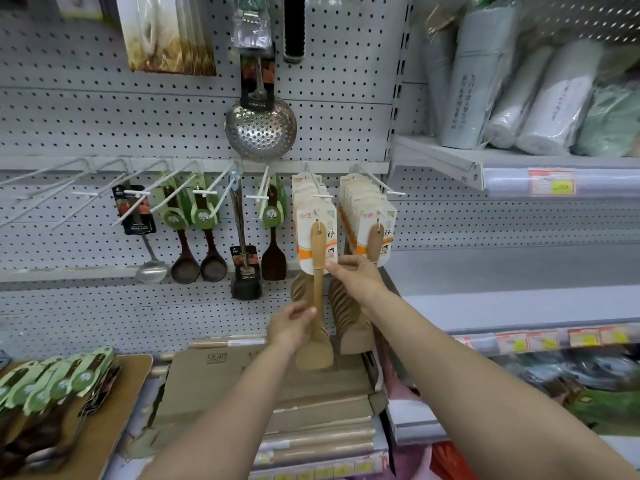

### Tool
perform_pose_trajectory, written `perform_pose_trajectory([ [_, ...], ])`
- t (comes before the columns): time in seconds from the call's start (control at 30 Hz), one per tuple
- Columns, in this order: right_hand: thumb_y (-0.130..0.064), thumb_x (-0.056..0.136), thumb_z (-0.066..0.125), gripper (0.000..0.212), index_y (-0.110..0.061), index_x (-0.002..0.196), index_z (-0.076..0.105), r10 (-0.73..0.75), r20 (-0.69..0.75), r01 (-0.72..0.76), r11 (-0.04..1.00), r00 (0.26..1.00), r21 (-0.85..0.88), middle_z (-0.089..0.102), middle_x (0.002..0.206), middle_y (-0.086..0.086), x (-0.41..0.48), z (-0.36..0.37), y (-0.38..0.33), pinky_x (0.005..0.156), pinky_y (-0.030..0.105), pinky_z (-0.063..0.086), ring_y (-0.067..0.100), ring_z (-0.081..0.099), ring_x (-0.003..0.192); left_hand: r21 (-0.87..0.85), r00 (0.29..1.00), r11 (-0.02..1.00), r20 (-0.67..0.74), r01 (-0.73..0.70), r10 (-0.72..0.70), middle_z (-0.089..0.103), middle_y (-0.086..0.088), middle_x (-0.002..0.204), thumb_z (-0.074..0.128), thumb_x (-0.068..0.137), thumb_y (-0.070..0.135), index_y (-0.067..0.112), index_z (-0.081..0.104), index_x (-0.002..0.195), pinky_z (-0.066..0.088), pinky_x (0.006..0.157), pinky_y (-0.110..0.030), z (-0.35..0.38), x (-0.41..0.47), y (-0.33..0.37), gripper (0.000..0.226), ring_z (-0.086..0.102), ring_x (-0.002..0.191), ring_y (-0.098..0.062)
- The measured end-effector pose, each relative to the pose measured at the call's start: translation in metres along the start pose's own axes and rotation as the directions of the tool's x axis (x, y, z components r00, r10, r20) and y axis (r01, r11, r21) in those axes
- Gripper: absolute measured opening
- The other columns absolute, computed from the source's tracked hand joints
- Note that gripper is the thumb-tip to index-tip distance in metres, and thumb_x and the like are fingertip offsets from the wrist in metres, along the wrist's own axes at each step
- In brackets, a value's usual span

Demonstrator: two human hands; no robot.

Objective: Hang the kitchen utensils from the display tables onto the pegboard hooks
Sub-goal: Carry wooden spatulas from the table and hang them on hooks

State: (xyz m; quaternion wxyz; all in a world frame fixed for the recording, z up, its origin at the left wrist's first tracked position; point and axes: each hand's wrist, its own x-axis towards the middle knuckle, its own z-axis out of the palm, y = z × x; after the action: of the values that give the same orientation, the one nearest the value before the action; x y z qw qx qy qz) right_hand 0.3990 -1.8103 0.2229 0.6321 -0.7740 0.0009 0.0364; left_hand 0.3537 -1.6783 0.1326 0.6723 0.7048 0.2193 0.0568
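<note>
A light wooden spatula (317, 258) on a white and orange card hangs at the front of a hook (317, 183) on the grey pegboard (104, 126). My left hand (292, 325) grips its lower handle just above the blade. My right hand (356, 275) pinches the handle and the card's bottom edge. Behind it hang several more carded spatulas, and a second full row (369, 216) hangs on the hook to the right.
Dark wooden spoons (194, 237), a steel ladle (149, 244) and a skimmer (260, 129) hang to the left, beside bare hooks (52, 188). Green-carded utensils (52, 386) lie on a board at lower left. Flattened cardboard (263, 386) lies below. Shelves with rolls (519, 98) stand right.
</note>
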Motion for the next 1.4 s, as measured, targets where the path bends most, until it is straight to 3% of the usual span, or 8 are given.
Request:
perform_pose_trajectory([
  [0.07, -0.04, 0.085, 0.078, 0.06, -0.013, 0.133, 0.056, -0.013, -0.014, 0.011, 0.991, 1.0, -0.131, 0.063, 0.131, 0.002, -0.01, -0.005, -0.003, 0.097, 0.03, 0.047, 0.018, 0.059, 0.118, 0.097, 0.995, 0.99, -0.015, -0.097, 0.099, 0.066, 0.006, 0.115, 0.072, 0.089, 0.021, 0.021, 0.066, 0.122, 0.052, 0.081, -0.021, -0.016, -0.014, 0.014, 0.034, 0.062, 0.104, -0.014],
  [0.17, -0.043, 0.086, 0.075, 0.062, -0.016, 0.136, 0.051, -0.126, 0.027, 0.126, 0.905, 0.992, -0.406, 0.061, 0.128, 0.001, -0.027, -0.008, -0.018, 0.094, 0.034, 0.047, 0.023, 0.058, 0.118, 0.324, 0.964, 0.916, -0.046, -0.235, 0.264, 0.064, 0.002, 0.127, 0.077, 0.086, 0.024, 0.021, 0.063, 0.129, 0.048, 0.1, -0.033, -0.049, -0.029, 0.037, 0.045, 0.058, 0.118, -0.018],
  [0.3, -0.042, 0.087, 0.072, 0.064, -0.017, 0.141, 0.048, -0.328, 0.198, 0.366, 0.603, 0.924, -0.709, 0.058, 0.135, 0.009, -0.05, 0.006, -0.042, 0.098, 0.042, 0.048, 0.03, 0.053, 0.125, 0.579, 0.914, 0.759, -0.057, -0.297, 0.401, 0.064, 0.0, 0.131, 0.081, 0.081, 0.03, 0.029, 0.062, 0.13, 0.048, 0.103, -0.043, -0.099, -0.049, 0.063, 0.053, 0.054, 0.126, -0.025],
  [0.43, -0.047, 0.092, 0.066, 0.062, -0.021, 0.145, 0.046, -0.391, 0.328, 0.479, 0.397, 0.86, -0.783, 0.053, 0.141, 0.011, -0.084, 0.036, -0.072, 0.103, 0.046, 0.046, 0.032, 0.049, 0.13, 0.756, 0.843, 0.576, -0.059, -0.312, 0.534, 0.067, -0.001, 0.12, 0.075, 0.084, 0.042, 0.027, 0.059, 0.133, 0.051, 0.098, -0.047, -0.145, -0.07, 0.086, 0.054, 0.058, 0.114, -0.026],
  [0.53, -0.056, 0.095, 0.056, 0.06, -0.026, 0.145, 0.045, -0.433, 0.378, 0.527, 0.302, 0.818, -0.795, 0.052, 0.145, 0.009, -0.106, 0.064, -0.092, 0.111, 0.055, 0.039, 0.031, 0.048, 0.134, 0.817, 0.819, 0.507, -0.077, -0.275, 0.569, 0.062, -0.004, 0.131, 0.064, 0.09, 0.049, 0.028, 0.054, 0.138, 0.047, 0.101, -0.05, -0.182, -0.086, 0.096, 0.054, 0.052, 0.122, -0.029],
  [0.8, -0.056, 0.097, 0.052, 0.06, -0.021, 0.146, 0.045, -0.434, 0.47, 0.605, 0.252, 0.768, -0.756, 0.05, 0.147, 0.01, -0.163, 0.16, -0.137, 0.107, 0.047, 0.045, 0.031, 0.046, 0.135, 0.85, 0.813, 0.498, -0.164, -0.171, 0.558, 0.052, -0.009, 0.143, 0.055, 0.094, 0.053, 0.027, 0.047, 0.144, 0.043, 0.105, -0.05, -0.298, -0.135, 0.107, 0.057, 0.039, 0.136, -0.033],
  [1.2, -0.052, 0.097, 0.055, 0.059, -0.02, 0.146, 0.044, -0.445, 0.555, 0.698, 0.283, 0.703, -0.658, 0.045, 0.15, 0.01, -0.289, 0.377, -0.182, 0.105, 0.043, 0.042, 0.03, 0.044, 0.136, 0.908, 0.8, 0.416, -0.221, -0.039, 0.557, 0.054, -0.01, 0.14, 0.053, 0.094, 0.055, 0.028, 0.049, 0.141, 0.045, 0.101, -0.051, -0.548, -0.201, 0.09, 0.055, 0.051, 0.125, -0.034],
  [1.4, -0.051, 0.097, 0.057, 0.059, -0.021, 0.146, 0.045, -0.433, 0.59, 0.726, 0.297, 0.681, -0.621, 0.045, 0.149, 0.009, -0.336, 0.468, -0.185, 0.103, 0.043, 0.043, 0.029, 0.047, 0.134, 0.919, 0.801, 0.391, -0.267, 0.045, 0.535, 0.053, -0.009, 0.142, 0.054, 0.095, 0.055, 0.028, 0.048, 0.142, 0.042, 0.101, -0.048, -0.645, -0.227, 0.075, 0.055, 0.043, 0.132, -0.034],
])
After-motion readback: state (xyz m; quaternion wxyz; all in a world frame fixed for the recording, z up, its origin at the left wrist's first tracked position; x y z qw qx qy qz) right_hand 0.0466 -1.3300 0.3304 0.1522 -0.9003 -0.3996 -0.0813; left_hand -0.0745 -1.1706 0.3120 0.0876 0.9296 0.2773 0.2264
